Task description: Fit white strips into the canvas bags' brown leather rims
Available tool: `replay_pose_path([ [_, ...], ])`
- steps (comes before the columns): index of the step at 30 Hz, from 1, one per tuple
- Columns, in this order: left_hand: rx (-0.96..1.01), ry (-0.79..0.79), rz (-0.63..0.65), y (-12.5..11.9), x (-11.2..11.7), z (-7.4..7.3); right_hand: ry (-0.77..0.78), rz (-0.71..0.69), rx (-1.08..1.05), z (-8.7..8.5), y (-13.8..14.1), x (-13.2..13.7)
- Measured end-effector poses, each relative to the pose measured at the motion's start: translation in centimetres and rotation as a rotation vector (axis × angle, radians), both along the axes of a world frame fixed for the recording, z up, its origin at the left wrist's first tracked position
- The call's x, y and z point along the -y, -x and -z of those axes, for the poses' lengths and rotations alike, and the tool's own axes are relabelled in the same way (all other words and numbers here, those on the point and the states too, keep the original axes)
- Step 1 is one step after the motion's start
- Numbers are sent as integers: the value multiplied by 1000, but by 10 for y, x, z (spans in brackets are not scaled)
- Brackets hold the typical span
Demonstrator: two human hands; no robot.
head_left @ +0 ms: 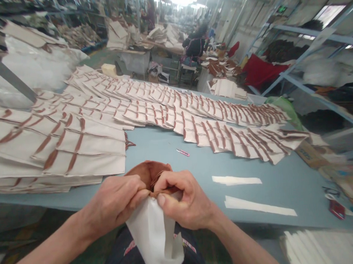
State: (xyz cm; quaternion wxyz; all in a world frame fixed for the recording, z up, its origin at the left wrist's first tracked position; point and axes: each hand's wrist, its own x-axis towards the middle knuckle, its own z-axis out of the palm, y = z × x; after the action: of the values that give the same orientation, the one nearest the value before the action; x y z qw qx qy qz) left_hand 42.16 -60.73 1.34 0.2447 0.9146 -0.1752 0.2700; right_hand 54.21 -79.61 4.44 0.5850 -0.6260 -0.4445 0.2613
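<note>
Both my hands meet at the near edge of the blue table (166, 156). My left hand (115, 202) and my right hand (182, 198) are both closed, pinching the top of a cream fabric piece (155, 235) with brown straps (150, 174). The cream cloth hangs down over my lap between my forearms. The brown straps bunch up just above my fingertips.
Long overlapping rows of cream pieces with brown straps (163, 109) cover the far and left table. A small pink clipper (182, 152) lies mid-table. Two white strips (236, 180) (259, 206) lie at right. A seated person (195, 44) works far back. Metal shelving (309, 62) stands right.
</note>
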Motion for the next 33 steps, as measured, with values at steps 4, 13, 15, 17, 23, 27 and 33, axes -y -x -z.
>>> replay_pose_path([
  [4,-83,68,47,-3,1,-3,-36,23,119,7,-4,-1],
  [13,-375,343,175,7,14,-49,-311,14,428,-9,2,1],
  [15,-412,486,202,10,16,-47,-343,6,421,-8,4,1],
  [17,-401,545,200,9,15,-43,-326,14,435,-7,3,1],
  [23,-487,524,142,0,0,-42,-250,22,417,-5,-5,3],
  [27,-509,358,77,1,-2,-50,-227,42,462,-7,-6,4],
  [33,-383,131,40,-9,11,-64,-209,62,561,-8,-7,5],
])
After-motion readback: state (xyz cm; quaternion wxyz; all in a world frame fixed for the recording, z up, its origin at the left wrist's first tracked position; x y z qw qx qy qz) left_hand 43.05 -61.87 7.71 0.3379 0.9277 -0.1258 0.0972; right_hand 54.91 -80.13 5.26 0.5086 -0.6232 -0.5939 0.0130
